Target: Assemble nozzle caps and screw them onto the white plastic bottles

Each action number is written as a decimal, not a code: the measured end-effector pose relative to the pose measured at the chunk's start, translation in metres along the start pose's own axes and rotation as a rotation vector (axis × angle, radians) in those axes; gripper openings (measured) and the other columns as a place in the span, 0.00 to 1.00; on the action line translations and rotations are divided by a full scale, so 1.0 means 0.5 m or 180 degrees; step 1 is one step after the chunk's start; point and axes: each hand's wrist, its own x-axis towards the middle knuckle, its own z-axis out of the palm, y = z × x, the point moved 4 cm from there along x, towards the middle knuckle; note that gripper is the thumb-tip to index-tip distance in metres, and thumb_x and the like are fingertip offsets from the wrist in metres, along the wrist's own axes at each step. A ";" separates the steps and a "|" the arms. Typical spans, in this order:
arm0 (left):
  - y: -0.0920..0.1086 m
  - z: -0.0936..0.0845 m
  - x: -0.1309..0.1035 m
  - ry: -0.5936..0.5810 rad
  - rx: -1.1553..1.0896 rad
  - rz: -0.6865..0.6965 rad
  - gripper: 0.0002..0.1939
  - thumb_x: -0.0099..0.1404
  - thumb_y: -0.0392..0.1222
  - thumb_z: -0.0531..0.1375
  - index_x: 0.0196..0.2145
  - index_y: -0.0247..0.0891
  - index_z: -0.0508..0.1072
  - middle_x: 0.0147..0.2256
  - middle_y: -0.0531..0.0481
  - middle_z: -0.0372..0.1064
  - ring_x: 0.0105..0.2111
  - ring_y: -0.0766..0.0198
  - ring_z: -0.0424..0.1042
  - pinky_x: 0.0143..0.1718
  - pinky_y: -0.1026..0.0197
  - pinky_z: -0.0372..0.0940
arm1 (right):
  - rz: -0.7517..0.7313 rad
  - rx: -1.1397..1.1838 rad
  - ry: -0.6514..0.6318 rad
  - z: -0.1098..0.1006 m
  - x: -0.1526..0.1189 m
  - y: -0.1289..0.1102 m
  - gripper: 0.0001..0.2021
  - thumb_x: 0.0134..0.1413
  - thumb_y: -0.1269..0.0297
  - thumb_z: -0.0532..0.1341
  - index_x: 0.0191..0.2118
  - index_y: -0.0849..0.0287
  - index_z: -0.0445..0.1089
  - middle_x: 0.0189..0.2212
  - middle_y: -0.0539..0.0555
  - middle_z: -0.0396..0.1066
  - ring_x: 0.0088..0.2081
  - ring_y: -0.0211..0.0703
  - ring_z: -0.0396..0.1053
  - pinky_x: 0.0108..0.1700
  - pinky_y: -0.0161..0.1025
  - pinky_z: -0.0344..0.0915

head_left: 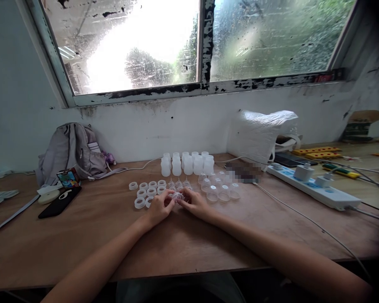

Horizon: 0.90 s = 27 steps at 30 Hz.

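My left hand [160, 207] and my right hand [195, 204] meet over the table, fingers closed around a clear ring-shaped piece [177, 196]. Fingers hide much of it, so whether a teat sits inside cannot be seen. Just beyond stand several clear bottle teats [178, 184]. Left of my hands are rows of translucent screw rings [141, 193], some partly behind my left hand. On the right lie clear dome caps [224, 194]. Behind everything, frosted white bottles [188, 165] stand upright in rows.
A white power strip [317, 187] with plugs lies at right, its cable [290, 208] running across the table. A black phone [60, 203] and a grey backpack [71, 149] are at left. A white padded bag [255, 136] leans on the wall below the window.
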 end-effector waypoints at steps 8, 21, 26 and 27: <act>0.001 0.006 0.000 -0.0091 0.0018 0.0113 0.17 0.53 0.34 0.53 0.43 0.38 0.60 0.28 0.52 0.66 0.25 0.69 0.66 0.28 0.66 0.63 | 0.0011 0.0171 -0.0051 0.003 -0.001 -0.004 0.10 0.49 0.64 0.54 0.38 0.60 0.60 0.21 0.47 0.63 0.22 0.31 0.58 0.23 0.28 0.55; -0.002 0.006 0.001 0.0069 0.0317 0.0030 0.15 0.51 0.32 0.52 0.39 0.40 0.60 0.23 0.56 0.62 0.23 0.70 0.64 0.26 0.68 0.60 | -0.0116 0.0114 -0.0202 0.014 0.000 0.006 0.15 0.41 0.77 0.52 0.39 0.58 0.58 0.21 0.45 0.62 0.22 0.30 0.57 0.24 0.28 0.53; 0.003 0.010 -0.001 0.0146 0.0461 -0.0007 0.13 0.50 0.33 0.53 0.36 0.40 0.59 0.20 0.58 0.58 0.21 0.70 0.61 0.25 0.67 0.57 | -0.0021 0.0164 -0.0223 0.016 -0.002 0.001 0.12 0.42 0.76 0.52 0.36 0.58 0.59 0.19 0.44 0.61 0.21 0.30 0.57 0.23 0.28 0.53; 0.004 0.012 -0.001 0.0142 0.0476 -0.0015 0.12 0.50 0.33 0.52 0.35 0.40 0.59 0.20 0.58 0.57 0.20 0.70 0.60 0.24 0.68 0.57 | -0.0001 0.0212 -0.0243 0.017 -0.003 -0.001 0.12 0.42 0.76 0.52 0.36 0.58 0.59 0.18 0.44 0.61 0.20 0.30 0.57 0.23 0.28 0.53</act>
